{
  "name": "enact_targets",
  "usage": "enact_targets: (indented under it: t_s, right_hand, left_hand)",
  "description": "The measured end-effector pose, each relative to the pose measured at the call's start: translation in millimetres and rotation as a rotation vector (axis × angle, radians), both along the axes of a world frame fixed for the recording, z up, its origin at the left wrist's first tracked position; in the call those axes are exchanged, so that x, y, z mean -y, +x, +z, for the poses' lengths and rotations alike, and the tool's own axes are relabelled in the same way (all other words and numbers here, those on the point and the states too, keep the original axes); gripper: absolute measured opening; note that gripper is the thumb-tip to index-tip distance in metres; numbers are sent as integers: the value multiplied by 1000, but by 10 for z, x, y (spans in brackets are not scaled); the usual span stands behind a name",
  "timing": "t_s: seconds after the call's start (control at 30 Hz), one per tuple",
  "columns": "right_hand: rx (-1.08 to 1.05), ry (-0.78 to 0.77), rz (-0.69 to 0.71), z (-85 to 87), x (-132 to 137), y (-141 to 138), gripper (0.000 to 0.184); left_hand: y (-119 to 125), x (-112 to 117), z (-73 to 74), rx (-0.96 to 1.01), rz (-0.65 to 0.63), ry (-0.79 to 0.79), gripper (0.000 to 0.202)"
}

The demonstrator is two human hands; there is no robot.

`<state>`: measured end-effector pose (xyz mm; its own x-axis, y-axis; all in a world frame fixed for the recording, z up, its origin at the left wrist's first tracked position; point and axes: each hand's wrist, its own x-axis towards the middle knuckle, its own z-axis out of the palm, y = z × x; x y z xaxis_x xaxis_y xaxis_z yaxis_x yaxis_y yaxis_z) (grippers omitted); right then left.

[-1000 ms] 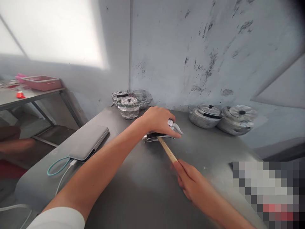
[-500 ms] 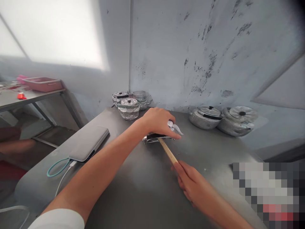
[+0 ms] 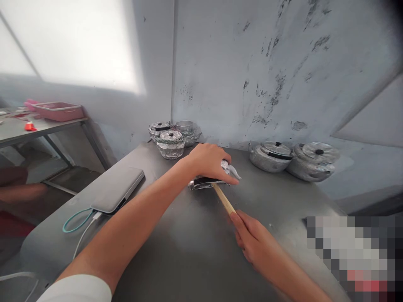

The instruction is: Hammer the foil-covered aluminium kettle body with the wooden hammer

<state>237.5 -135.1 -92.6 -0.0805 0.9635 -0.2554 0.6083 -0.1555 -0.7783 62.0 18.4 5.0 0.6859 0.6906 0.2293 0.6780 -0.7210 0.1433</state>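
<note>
My left hand is wrapped over a small silver kettle near the middle of the table. The kettle lies tilted, with its pale curved spout pointing right and a black handle grip along its near side. Most of its body is hidden beneath my palm and fingers. In my right hand is a wooden stick, gripped by its near part and slanting up and left to the kettle. The stick's far end disappears at the kettle, and I cannot tell whether it is inside or only touching.
Several small metal kettles stand at the back left of the grey table, and two larger kettles at the back right. A power bank with a cable lies left. Beyond is a pink basket and part of another person's limb.
The visible part of the wooden stick looks slightly shorter, and its far end meets the kettle a little further right. My left hand still holds the kettle in about the same place.
</note>
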Motion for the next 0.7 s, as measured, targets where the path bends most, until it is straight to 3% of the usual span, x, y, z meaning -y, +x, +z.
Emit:
enact_targets:
  t_s: [0.27, 0.43, 0.7]
  right_hand:
    - [336, 119, 116, 62, 39, -12, 38]
    - [319, 167, 200, 69, 48, -38, 29]
    - [311, 234, 209, 98, -26, -36, 53]
  left_hand:
    - [-4, -18, -10, 10, -14, -7, 73]
    - [0, -7, 0, 6, -14, -18, 73]
    - [-5, -16, -19, 5, -22, -16, 76]
